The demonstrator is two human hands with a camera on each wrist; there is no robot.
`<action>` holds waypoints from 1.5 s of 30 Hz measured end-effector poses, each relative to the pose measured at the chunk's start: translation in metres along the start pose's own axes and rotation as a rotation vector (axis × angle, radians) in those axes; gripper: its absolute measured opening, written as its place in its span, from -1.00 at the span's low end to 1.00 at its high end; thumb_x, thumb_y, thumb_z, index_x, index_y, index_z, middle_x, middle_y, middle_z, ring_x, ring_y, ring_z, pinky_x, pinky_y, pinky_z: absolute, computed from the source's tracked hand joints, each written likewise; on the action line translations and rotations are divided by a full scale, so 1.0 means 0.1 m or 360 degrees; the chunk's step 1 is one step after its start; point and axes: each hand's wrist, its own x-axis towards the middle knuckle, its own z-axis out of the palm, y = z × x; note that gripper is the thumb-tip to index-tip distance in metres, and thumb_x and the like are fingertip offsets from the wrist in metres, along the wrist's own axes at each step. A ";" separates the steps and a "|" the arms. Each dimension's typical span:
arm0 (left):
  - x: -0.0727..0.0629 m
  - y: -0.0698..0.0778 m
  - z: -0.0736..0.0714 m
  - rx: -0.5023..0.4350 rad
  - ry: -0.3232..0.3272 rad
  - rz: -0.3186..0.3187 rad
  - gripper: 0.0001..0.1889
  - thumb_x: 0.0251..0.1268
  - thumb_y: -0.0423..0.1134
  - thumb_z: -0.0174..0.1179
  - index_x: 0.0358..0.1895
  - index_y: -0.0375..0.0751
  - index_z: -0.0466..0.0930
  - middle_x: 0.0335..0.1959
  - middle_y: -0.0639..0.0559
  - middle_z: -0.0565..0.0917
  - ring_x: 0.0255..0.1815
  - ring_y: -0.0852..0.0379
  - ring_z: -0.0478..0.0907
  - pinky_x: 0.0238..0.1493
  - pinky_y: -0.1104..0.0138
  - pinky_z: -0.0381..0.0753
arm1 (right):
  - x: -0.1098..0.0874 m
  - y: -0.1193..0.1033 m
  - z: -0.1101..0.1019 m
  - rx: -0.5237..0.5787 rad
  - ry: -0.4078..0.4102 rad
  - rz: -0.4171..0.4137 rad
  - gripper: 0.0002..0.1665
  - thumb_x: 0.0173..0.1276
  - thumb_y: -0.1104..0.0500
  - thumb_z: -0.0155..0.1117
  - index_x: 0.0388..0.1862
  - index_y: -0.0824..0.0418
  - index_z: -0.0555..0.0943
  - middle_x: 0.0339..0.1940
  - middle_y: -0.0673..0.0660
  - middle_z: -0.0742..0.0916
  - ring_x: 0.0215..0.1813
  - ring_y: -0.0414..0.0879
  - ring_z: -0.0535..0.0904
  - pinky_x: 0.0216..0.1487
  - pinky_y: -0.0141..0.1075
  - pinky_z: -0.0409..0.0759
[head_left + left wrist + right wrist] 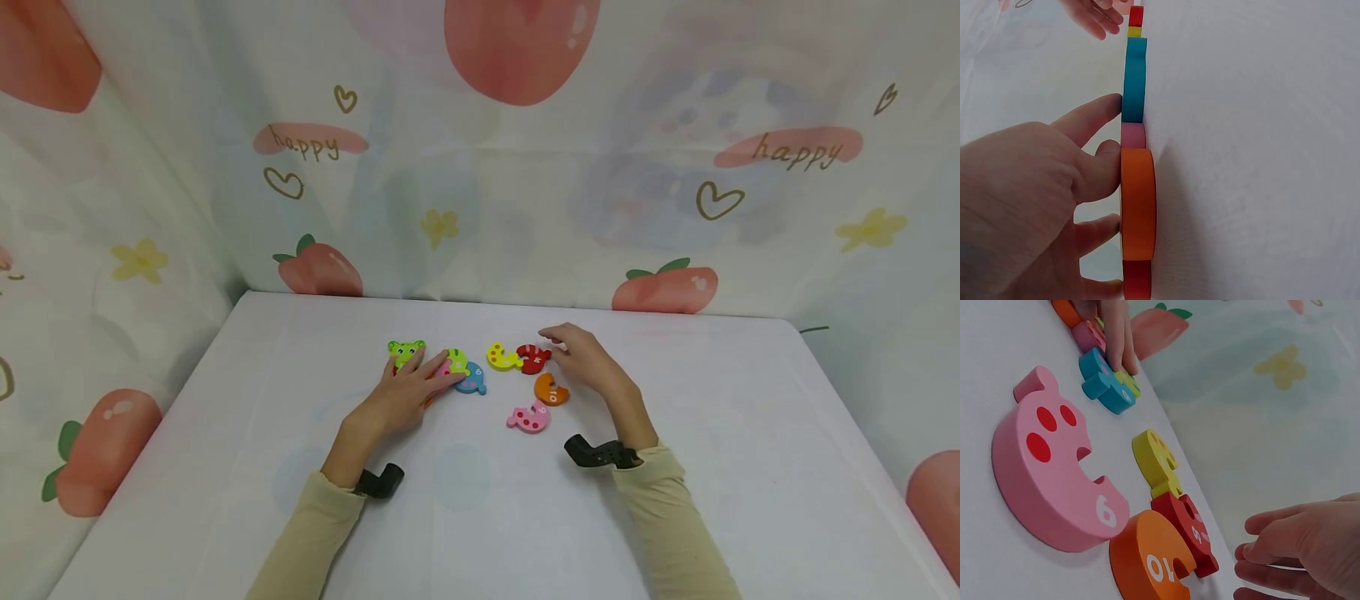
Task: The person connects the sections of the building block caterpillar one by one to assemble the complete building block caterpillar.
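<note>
My left hand point(401, 392) rests with spread fingers on a joined row of puzzle pieces. The row has a green animal-head piece point(406, 351), an orange piece point(1138, 203), a lime green piece point(457, 362) and a blue piece point(473, 380); the hand partly hides it. My right hand point(592, 358) hovers with loosely bent fingers beside a red piece point(533, 359), holding nothing. That red piece touches a yellow spotted piece point(501, 357). Nearer to me lie an orange piece marked 10 point(1147, 556) and a pink piece with red spots point(1041, 475).
A white cloth covers the table point(465, 517). Behind it hangs a printed curtain point(510, 192) with fruit, hearts and flowers. Each wrist carries a black camera mount, the left one point(381, 482) and the right one point(596, 452).
</note>
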 end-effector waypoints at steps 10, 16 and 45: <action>0.01 -0.01 0.01 -0.0008 0.0024 0.0019 -0.40 0.43 -0.33 0.04 0.40 0.42 0.29 0.57 0.08 0.14 0.59 -0.24 -0.04 0.43 -0.37 -0.07 | 0.01 -0.05 0.05 0.0010 -0.0042 0.0008 -0.53 0.44 0.34 0.06 0.32 0.30 0.45 0.28 0.32 0.54 0.32 0.21 0.45 0.31 0.05 0.49; 0.01 -0.01 0.02 -0.0011 0.0046 0.0022 -0.42 0.43 -0.32 0.03 0.39 0.41 0.32 0.56 0.08 0.16 0.59 -0.24 -0.02 0.43 -0.38 -0.06 | 0.02 -0.07 0.10 0.0027 -0.0077 0.0001 -0.53 0.45 0.35 0.02 0.32 0.30 0.44 0.29 0.31 0.53 0.29 0.19 0.46 0.29 0.02 0.52; 0.00 0.00 0.02 -0.0018 0.0060 0.0011 -0.45 0.44 -0.25 0.06 0.39 0.39 0.31 0.56 0.08 0.18 0.59 -0.24 -0.02 0.43 -0.37 -0.07 | 0.04 -0.34 0.48 -0.0343 -0.0086 -0.0293 -0.41 0.37 0.22 0.25 0.37 0.25 0.41 0.41 0.24 0.47 0.46 0.16 0.33 0.45 0.01 0.34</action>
